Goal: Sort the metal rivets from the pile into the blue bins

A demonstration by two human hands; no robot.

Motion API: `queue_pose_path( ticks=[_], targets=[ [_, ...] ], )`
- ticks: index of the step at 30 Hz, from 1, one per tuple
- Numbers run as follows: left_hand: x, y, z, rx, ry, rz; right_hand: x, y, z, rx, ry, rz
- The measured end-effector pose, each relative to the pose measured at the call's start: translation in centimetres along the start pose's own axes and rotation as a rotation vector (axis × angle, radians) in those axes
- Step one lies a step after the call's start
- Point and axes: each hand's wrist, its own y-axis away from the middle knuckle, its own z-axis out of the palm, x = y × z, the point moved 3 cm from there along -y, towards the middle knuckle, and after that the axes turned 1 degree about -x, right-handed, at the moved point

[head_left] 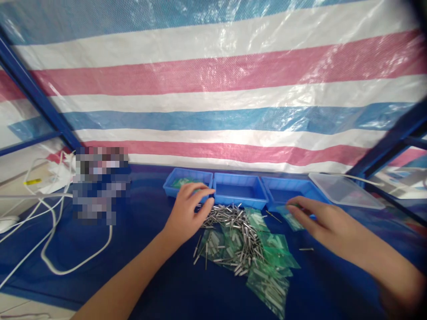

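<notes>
My left hand (188,211) rests at the left edge of a heap of small metal pins (233,229) on the blue table, fingers curled toward the pins, thumb near them; what it holds, if anything, I cannot make out. My right hand (322,220) lies to the right of the heap with its fingers stretched flat over a small green plastic bag (292,218). Several more green bags (270,266) of pins lie under and below the heap. Three blue trays stand behind: the left tray (171,189) holds green bags, the middle tray (238,198) and right tray (283,195) look empty.
A clear plastic lid (343,191) lies at the back right. White cables (50,249) loop over the table's left side beside a blurred patch. A striped tarp (213,89) hangs behind the trays, framed by blue metal bars (36,95).
</notes>
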Motion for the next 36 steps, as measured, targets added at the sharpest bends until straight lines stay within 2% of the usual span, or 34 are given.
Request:
queue_pose_path(
  ticks=[4,7,10,12,17,24,27,29,31,34,36],
  targets=[
    [2.6,0.8,1.3,-0.253,0.142,0.091,-4.9,-0.1,2.5,-0.209,-0.310,-0.149],
    [3.1,1.2,2.0,-0.348,0.164,0.080,-6.9,0.2,4.8,-0.261,-0.469,-0.197],
    [2.7,1.2,2.1,-0.344,0.200,-0.012,-6.8,0.1,6.6,-0.214,-0.643,-0.103],
    [2.2,1.0,1.9,-0.302,0.256,-0.102,-6.1,-0.1,7.3,-0.198,-0.770,-0.013],
    [1.3,0.8,1.4,-0.198,0.331,-0.244,-5.3,-0.8,7.7,-0.196,-0.920,0.060],
    [0.9,1.2,2.1,-0.305,0.345,-0.234,-5.5,-0.7,7.3,-0.125,-0.923,0.092],
    [0.8,1.2,2.1,-0.310,0.382,-0.265,-5.1,-0.8,7.3,-0.095,-0.873,0.098],
    [0.8,1.3,2.2,-0.313,0.472,-0.333,-4.6,-0.9,7.3,-0.058,-0.827,0.080],
    [0.7,1.4,2.4,-0.309,0.657,-0.459,-4.3,-0.8,7.1,0.030,-0.752,0.038],
    [0.9,1.6,2.8,-0.278,0.979,-0.673,-4.6,-0.3,6.5,0.228,-0.535,-0.090],
    [0.9,1.7,2.9,-0.255,1.057,-0.720,-5.4,0.0,6.0,0.329,-0.376,-0.205]
  ],
)
